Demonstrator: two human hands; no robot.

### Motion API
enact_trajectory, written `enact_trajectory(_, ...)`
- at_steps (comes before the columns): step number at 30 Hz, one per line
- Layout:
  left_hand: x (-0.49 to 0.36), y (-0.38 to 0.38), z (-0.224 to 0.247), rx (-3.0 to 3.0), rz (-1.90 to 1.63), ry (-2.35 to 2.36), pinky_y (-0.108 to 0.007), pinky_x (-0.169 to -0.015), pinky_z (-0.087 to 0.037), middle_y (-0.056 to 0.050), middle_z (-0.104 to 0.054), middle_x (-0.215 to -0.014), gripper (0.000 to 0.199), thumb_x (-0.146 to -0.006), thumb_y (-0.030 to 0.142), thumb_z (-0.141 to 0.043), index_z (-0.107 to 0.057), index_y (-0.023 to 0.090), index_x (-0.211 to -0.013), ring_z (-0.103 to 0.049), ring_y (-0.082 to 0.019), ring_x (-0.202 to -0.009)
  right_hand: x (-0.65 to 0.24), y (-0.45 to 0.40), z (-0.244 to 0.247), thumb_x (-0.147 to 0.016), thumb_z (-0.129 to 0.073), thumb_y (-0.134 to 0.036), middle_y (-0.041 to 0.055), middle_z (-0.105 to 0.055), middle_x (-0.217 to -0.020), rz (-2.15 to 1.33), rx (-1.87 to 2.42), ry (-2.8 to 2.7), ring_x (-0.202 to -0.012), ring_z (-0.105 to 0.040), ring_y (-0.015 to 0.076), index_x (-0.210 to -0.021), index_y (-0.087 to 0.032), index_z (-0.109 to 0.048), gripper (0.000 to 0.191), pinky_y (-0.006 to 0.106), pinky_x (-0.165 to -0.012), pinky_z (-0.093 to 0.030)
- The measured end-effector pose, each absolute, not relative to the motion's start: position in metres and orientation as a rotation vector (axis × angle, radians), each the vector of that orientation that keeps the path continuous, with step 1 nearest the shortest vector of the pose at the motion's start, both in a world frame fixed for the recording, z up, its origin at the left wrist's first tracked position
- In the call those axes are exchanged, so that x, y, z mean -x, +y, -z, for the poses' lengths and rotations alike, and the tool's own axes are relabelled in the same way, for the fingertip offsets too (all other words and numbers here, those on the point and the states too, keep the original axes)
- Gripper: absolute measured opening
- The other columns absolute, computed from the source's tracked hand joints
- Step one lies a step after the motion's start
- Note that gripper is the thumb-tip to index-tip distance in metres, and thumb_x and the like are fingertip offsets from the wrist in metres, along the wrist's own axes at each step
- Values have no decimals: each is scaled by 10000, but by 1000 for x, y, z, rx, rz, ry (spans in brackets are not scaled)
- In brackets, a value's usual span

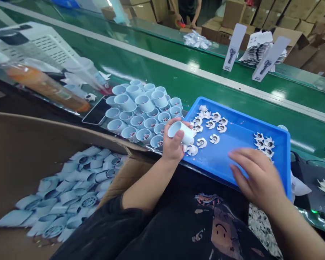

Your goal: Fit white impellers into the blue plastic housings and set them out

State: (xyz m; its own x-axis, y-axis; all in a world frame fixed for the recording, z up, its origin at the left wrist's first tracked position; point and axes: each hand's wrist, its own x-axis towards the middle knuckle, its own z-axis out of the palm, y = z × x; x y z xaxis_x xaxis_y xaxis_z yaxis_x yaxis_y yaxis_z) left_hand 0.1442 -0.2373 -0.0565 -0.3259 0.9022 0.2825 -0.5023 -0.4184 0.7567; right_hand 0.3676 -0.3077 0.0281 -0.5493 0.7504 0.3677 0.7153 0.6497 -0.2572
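Note:
My left hand (177, 141) grips a pale blue plastic cup (183, 132) lying on its side, at the near left corner of a blue plastic tray (241, 115). Spread fingers and slight blur mark my right hand (256, 175), which is over the tray's near side and holds nothing. Small white fan-shaped parts (215, 116) lie in groups on the tray, one group close to my left hand. Several similar pale blue cups (144, 103) stand in a dense cluster just left of the tray, most tipped with their open ends showing.
A cardboard box (24, 173) at lower left holds loose pale blue parts (70, 196). Beyond the tray runs a green conveyor belt (162, 76) with white display cards (234, 47). An orange bottle (46, 86) lies far left. A co-worker's hands (185, 18) work near stacked cartons (287, 18).

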Motion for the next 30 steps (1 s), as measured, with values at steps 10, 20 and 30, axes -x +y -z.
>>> enact_trajectory(10, -155, -234, 55, -898, -1911, 573, -312, -729, -540, 3, -660, -812, 539, -700, 526, -768, -484, 232, -1051, -676, -183, -799, -263, -223, 30, -954, -600, -135, 50, -592, -965, -346, 1381, -3079, -886, -586, 195, -1026, -119, -629, 80, 368, -822, -517)
enact_trajectory(20, -150, -253, 62, -1517, -1733, 705, -451, -985, -456, -121, -546, -1250, 598, -821, 365, -620, -355, 240, -1342, -557, -272, -1150, -345, -259, -6, -950, -434, -374, 89, -604, -949, -864, 1389, -2323, -783, -603, 198, -1107, -164, -524, 277, 333, -730, -526)
enact_trajectory(30, -162, -278, 25, -2392, -1261, 696, -426, -980, -499, -110, -680, -1181, 462, -861, 359, -640, -502, 181, -1264, -641, -240, -1095, -354, -322, -31, -943, -567, -219, 31, -562, -979, -571, 1272, -2085, -837, -551, 148, -1063, -218, -605, 125, 264, -759, -459)
